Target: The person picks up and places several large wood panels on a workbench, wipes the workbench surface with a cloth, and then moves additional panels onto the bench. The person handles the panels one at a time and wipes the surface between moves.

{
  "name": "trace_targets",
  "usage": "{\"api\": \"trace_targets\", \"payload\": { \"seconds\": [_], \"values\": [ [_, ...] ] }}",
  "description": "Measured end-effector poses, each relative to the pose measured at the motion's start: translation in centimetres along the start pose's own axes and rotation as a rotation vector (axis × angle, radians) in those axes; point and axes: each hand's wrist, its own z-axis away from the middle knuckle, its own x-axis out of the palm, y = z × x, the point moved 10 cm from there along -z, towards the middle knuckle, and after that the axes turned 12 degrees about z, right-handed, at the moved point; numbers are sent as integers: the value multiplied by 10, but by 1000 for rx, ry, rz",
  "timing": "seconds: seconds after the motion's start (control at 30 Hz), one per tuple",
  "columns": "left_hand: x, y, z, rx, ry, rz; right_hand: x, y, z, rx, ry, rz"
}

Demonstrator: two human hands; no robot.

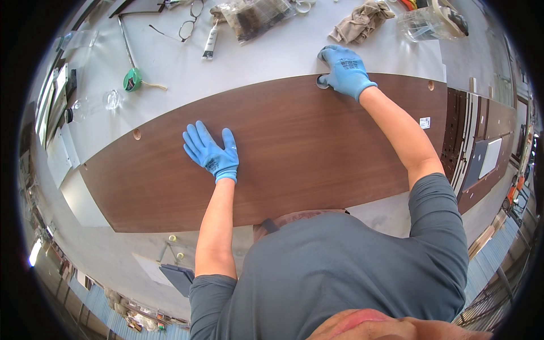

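Note:
A long dark-brown wooden panel (pixel 283 147) lies flat in front of me, its ends bent by the lens. My left hand (pixel 209 150), in a blue work glove, rests palm down on its left part with the fingers stretched and the thumb apart. Farther off on the right, my right hand (pixel 347 71) is at the panel's far edge in a matching glove. Its fingers are bent over beyond the edge and the thumb is on the panel side, so the edge lies between them. A small white label (pixel 425 123) and a round hole (pixel 430 85) mark the panel's right end.
Beyond the panel, the white tabletop (pixel 170 73) holds eyeglasses (pixel 187 29), a tube (pixel 210 42), a green tape measure (pixel 132 80), a crumpled beige cloth (pixel 362 21) and a clear plastic container (pixel 425 24). More brown panels (pixel 481 153) stand at the right.

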Motion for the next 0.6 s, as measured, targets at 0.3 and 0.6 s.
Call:
{"api": "trace_targets", "payload": {
  "seconds": [0.3,0.6],
  "values": [
    [-2,1,-2,-3,-9,15,-27,22,-80,57,195,-20],
    [-2,0,-1,9,-10,20,-31,14,-122,159,419,-36]
  ]
}}
